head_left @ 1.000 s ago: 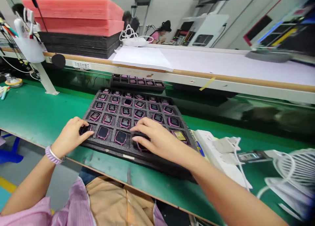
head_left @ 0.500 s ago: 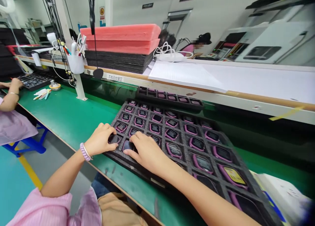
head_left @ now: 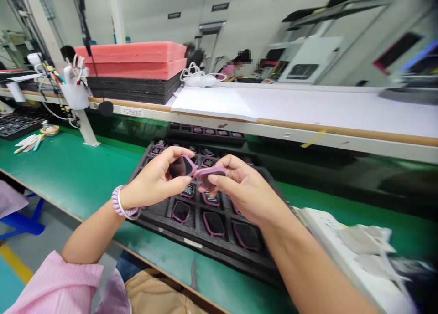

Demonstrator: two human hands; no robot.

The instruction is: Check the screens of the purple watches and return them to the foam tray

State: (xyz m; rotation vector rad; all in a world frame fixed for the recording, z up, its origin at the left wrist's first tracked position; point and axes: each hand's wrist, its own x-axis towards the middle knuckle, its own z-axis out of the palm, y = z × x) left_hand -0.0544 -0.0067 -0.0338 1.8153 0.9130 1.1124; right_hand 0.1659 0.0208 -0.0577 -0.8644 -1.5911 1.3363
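Observation:
My left hand (head_left: 152, 179) grips a smartwatch body (head_left: 181, 167) with a dark screen and a purple-pink frame, thumb below and fingers above. Pinched in my right hand (head_left: 244, 184) is a second, similar watch body (head_left: 204, 173), tilted so that its edge faces me. The two watches are close side by side over a black foam tray (head_left: 160, 218); whether they touch I cannot tell. More purple-framed watches lie in the tray's square pockets, such as a dark-screened watch (head_left: 214, 223) near the front. My hands and forearms cover part of the tray.
A shelf edge (head_left: 212, 118) runs behind the tray, carrying pink foam blocks (head_left: 137, 61) and white paper (head_left: 212, 102). Under it stands another tray of watches (head_left: 205, 132). A white power strip (head_left: 328, 227) lies right, a pen cup (head_left: 75, 95) at left.
Both hands have risen from the tray's front left pockets and moved right, each now holding a watch up above the tray. My view has turned right.

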